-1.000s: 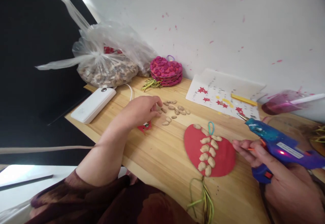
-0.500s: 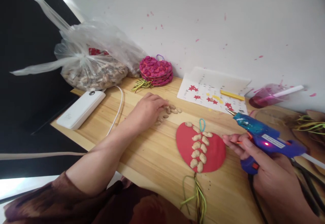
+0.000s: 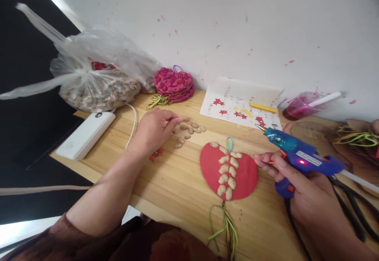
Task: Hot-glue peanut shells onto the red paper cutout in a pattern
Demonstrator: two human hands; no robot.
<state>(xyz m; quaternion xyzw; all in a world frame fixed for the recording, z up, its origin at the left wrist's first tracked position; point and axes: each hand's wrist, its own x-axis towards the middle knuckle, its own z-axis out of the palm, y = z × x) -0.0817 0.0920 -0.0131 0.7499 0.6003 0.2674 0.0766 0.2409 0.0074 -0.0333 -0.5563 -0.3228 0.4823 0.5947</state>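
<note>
In my right hand (image 3: 308, 190) is a blue hot glue gun (image 3: 308, 156); its red light glows and its metal nozzle points up and left. My left hand (image 3: 156, 130) hovers at the left edge of several loose tan oval shells or nuts (image 3: 191, 130), thumb and fingertips pinched together; whatever they hold is hidden. Between my hands lies a red heart-shaped piece (image 3: 244, 178) with a turquoise loop at its top and a green tassel (image 3: 229, 229) below. Peanuts (image 3: 223, 169) form a double row down its middle, and others run along its upper left edge.
Behind are a tied plastic bag of shells (image 3: 100, 91), stacked pink discs (image 3: 173, 83), a paper sheet with red stars (image 3: 219, 113) and a tilted cup of pink liquid (image 3: 299, 107). A white power bank (image 3: 85, 134) lies left; black-handled scissors (image 3: 352, 201) lie right.
My left hand has drawn back to the left from the loose pieces, uncovering more of them, with its fingers now pinched. The right hand still holds the glue gun. The view has shifted slightly.
</note>
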